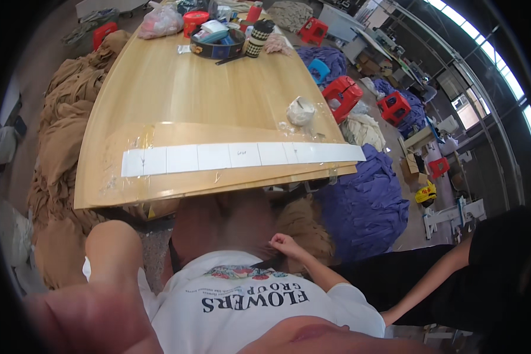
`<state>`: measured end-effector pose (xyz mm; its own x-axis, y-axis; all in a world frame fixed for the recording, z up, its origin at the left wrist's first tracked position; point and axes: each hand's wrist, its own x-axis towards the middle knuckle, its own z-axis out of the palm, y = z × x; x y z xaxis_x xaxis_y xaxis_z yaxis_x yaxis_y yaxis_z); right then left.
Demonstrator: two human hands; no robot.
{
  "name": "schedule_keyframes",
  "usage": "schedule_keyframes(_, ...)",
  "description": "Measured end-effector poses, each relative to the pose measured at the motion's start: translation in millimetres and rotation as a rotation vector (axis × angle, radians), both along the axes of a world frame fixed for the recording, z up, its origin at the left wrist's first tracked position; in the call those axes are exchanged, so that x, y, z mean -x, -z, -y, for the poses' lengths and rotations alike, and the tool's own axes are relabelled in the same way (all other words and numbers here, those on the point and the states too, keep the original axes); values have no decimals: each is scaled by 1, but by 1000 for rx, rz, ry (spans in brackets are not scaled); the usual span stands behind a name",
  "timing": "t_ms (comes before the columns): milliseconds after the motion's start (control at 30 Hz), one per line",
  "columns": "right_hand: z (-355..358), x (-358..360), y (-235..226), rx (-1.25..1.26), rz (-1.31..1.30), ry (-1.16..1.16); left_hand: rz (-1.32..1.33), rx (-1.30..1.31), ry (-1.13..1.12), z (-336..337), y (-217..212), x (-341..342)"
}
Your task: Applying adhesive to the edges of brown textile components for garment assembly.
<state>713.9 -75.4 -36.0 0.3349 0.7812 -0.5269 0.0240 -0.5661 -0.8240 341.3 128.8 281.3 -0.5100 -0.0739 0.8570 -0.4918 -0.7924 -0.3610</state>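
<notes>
My left hand (pixel 94 315) is raised close at the lower left, large and blurred. Its bent elbow (pixel 115 239) sticks out toward the table, and the fingers cannot be made out. My right hand (pixel 285 243) is low over my lap, in front of my white printed shirt (pixel 248 307). Its fingers are curled closed, and whatever they may hold is hidden or too small to name. Beyond both hands lies a wooden table (pixel 200 94). Along its near edge a long white paper strip (pixel 242 156), divided by lines, lies under clear tape. A round whitish roll (pixel 301 111) stands behind the strip's right part.
Another person's bare forearm (pixel 428 286) reaches in beside my right side. Brown cloth (pixel 68 130) is heaped left of the table, purple cloth (pixel 366 206) right. A round tin (pixel 217 44), a checkered cup (pixel 258 40) and bags crowd the far end. Red stools (pixel 342 97) stand right.
</notes>
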Motion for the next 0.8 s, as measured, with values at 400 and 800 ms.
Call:
schedule_keyframes(400, -41, -16, 2, 242, 106, -451, 75, 248, -178, 10, -31, -105)
schedule_keyframes(800, -55, -15, -2, 360, 162, -489, -455, 656, -138, 60, -51, -128)
